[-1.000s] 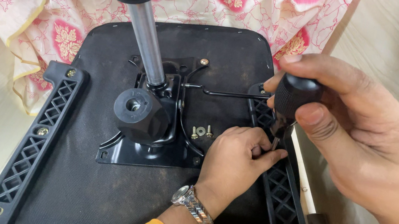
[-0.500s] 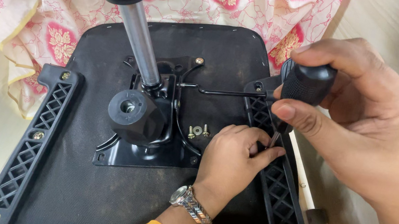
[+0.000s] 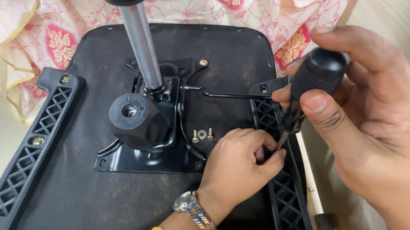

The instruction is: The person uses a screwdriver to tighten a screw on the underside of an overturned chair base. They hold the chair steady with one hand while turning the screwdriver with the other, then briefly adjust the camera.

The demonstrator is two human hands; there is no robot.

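An upturned chair seat (image 3: 89, 206) lies underside up on the floor over a flowered cloth (image 3: 29, 2), so its black metal plate (image 3: 155, 145) and gas cylinder (image 3: 139, 43) face the worker. The right hand (image 3: 376, 121) is closed around a black screwdriver (image 3: 313, 80), held upright with its tip down at the right armrest bracket (image 3: 286, 195). The left hand (image 3: 238, 165), wearing a wristwatch (image 3: 194, 213), pinches something small at that tip, apparently steadying it. Loose screws (image 3: 203, 135) lie beside the plate.

There is a single view, from a camera worn on the person's head. It looks steeply down and close onto the underside of an upturned chair seat (image 3: 89, 206), which fills most of the frame. Flowered cloth (image 3: 24, 1) lies along the far edge.
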